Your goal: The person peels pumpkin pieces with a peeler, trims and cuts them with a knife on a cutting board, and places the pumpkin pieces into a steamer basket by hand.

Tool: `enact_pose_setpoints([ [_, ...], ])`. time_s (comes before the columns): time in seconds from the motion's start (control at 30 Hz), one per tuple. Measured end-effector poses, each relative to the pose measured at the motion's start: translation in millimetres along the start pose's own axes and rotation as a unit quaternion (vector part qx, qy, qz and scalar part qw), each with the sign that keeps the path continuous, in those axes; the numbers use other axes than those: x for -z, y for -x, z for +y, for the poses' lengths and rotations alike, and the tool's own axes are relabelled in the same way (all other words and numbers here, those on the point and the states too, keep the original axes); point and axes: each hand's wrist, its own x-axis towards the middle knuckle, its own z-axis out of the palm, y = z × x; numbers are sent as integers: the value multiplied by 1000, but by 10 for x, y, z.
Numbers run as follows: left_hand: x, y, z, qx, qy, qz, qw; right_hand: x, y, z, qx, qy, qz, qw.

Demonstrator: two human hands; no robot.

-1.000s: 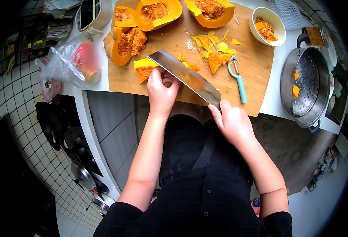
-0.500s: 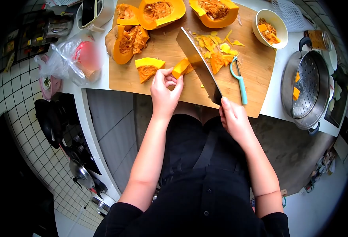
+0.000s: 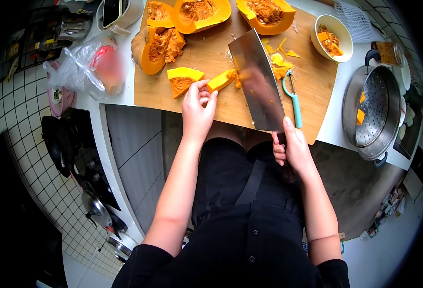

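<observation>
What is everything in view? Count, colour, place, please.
Board: one, brown, on counter
Pulpy pumpkin pieces: four, orange, board's far side
Wedge: one, orange, board's left
Slim piece: one, orange, beside wedge
Cleaver: one, silver, over board
Peelings: several, yellow, beside cleaver
Peeler: one, turquoise, board's right
Bowl: one, cream, board's far right
Pot: one, silver, right counter
Jar: one, brownish, beyond pot
Bag: one, clear, left counter
Cookware: several, mostly dark, left
Left hand: one, bare, holding slim piece
Right hand: one, bare, holding cleaver

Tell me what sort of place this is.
It looks like a kitchen, probably a home one: pumpkin pieces lie on a wooden cutting board, a perforated steamer pot stands at its right, and the right hand holds a cleaver.
</observation>
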Motion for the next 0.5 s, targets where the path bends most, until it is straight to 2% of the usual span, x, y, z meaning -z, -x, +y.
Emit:
enact_pose_setpoints([
  [0.1,12,1,27,22,0,-13,1000,-19,-38,4,-18,-9,7,1000],
  [0.5,1,-6,-74,10,14,-6,1000,-82,-140,-18,-35,-22,-10,999],
])
